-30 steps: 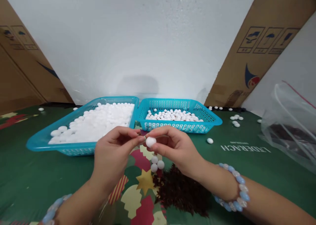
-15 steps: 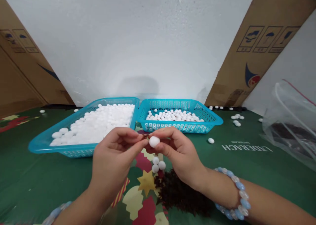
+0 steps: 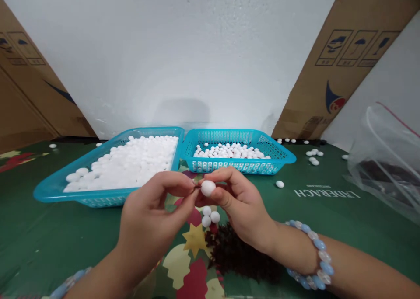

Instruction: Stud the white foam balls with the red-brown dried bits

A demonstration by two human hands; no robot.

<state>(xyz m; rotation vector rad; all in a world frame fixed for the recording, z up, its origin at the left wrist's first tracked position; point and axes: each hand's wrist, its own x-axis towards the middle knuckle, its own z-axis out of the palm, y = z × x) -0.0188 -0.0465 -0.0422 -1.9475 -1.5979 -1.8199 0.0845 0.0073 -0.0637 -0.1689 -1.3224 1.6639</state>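
Observation:
Between the fingertips of my right hand (image 3: 241,203) is a white ball (image 3: 208,188), smooth and slightly egg-shaped. My left hand (image 3: 157,207) pinches a small, thin dark piece (image 3: 197,186) against the ball's left side; its exact kind is too small to make out. Both hands meet in front of the baskets, above the table. Just below them, three loose white balls (image 3: 206,220) lie close together. A heap of dark reddish-brown bits (image 3: 241,255) sits under my right wrist, partly covered by it.
A blue basket (image 3: 82,197) full of white balls stands at the left. Beside it, a second blue basket (image 3: 278,161) holds smaller-looking white balls. Loose balls (image 3: 315,153) lie at the right, near a clear plastic bag (image 3: 370,137) with dark contents. Cardboard (image 3: 315,80) and a white panel (image 3: 183,50) rise behind.
The ball and the thin dark piece have drawn slightly right and up in my fingers, and the left fingertips now press at the ball's side. The view has shifted a little.

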